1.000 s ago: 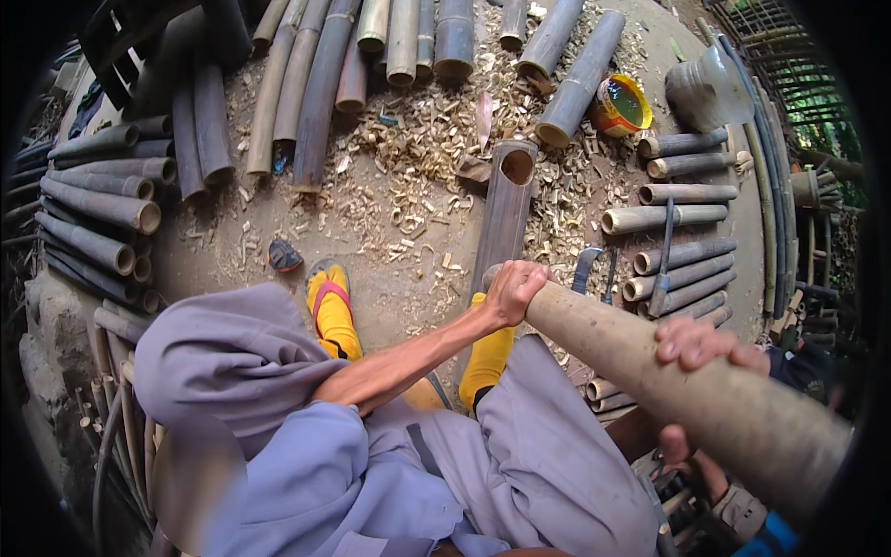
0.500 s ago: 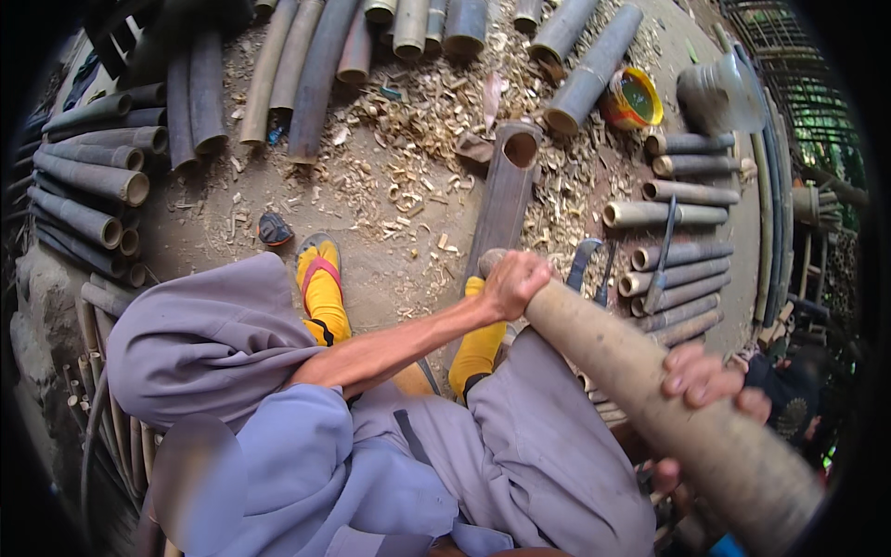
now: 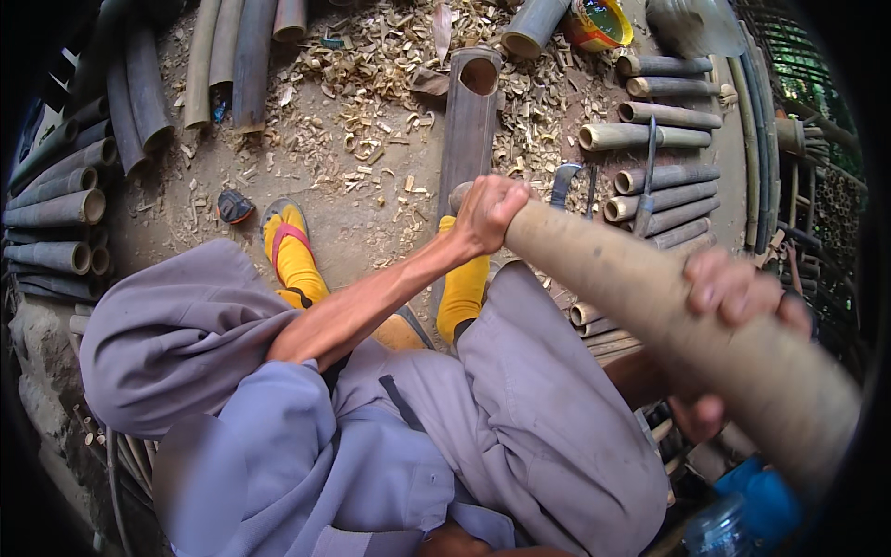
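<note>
A thick, pale brown bamboo tube (image 3: 617,265) slants across my right knee side, from upper left down to lower right. My left hand (image 3: 498,212) is closed in a fist around its narrower far end. Lower down, my right hand (image 3: 733,292) grips the thick part, fingers over the top and thumb showing below. Past my left hand, a dark bamboo piece (image 3: 464,148) with a round hole near its far end lies on the ground beside my foot in a yellow sock (image 3: 464,288). The tube's lower end is blurred near the rim.
Cut bamboo tubes lie in rows at right (image 3: 664,179) and in a pile at left (image 3: 60,209). A curved blade (image 3: 562,184) and a long knife (image 3: 648,176) lie at right. Wood shavings (image 3: 371,121) cover the ground. A yellow-red tub (image 3: 599,23) holds green liquid.
The view has shifted, so the ground things appear higher and further left. The bamboo tube's lower end and my right hand have swung to the right. Both hands keep their grip.
</note>
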Tool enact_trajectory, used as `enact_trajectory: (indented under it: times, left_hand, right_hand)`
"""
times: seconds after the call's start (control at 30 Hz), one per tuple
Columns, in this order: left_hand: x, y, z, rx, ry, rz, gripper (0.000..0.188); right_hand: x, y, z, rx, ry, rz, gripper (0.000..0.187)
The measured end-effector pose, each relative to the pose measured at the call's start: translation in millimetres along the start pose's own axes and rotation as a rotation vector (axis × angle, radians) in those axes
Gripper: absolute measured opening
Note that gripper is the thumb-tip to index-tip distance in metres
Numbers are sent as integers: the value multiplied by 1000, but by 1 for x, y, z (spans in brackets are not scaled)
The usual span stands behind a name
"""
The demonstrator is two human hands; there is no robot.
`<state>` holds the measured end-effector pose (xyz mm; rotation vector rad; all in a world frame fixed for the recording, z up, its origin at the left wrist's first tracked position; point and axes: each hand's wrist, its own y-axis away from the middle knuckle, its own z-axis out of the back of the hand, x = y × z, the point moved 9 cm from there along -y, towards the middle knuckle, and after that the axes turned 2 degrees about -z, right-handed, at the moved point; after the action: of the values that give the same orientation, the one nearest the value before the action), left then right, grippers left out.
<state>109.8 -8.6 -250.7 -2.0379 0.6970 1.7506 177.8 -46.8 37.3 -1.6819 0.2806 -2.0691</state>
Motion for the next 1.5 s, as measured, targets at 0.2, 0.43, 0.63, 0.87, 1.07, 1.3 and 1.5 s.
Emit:
enact_trajectory:
  times: [0.2, 0.43, 0.63, 0.87, 1.07, 1.3, 1.5]
  left_hand:
    - [-5, -6, -2, 26, -13, 10, 53]
    - [-16, 5, -3, 30, -91, -102, 53]
    - [-7, -3, 5, -1, -18, -37, 54]
    - [-5, -1, -5, 29, 23, 48, 51]
    - [-22, -4, -2, 7, -57, -131, 55]
    - [-23, 5, 2, 34, -65, -137, 55]
    - [-63, 7, -28, 55, -216, -305, 44]
  right_hand:
    - [5, 2, 2, 7, -40, 3, 94]
    - [20, 12, -7, 100, -40, -118, 97]
    - [-4, -8, -7, -44, -61, 40, 96]
    - [7, -14, -1, -26, -10, 51, 97]
    - [17, 0, -3, 98, -18, -33, 94]
    - [17, -2, -14, 114, -13, -42, 99]
    - [44, -12, 46, -210, -169, 146, 102]
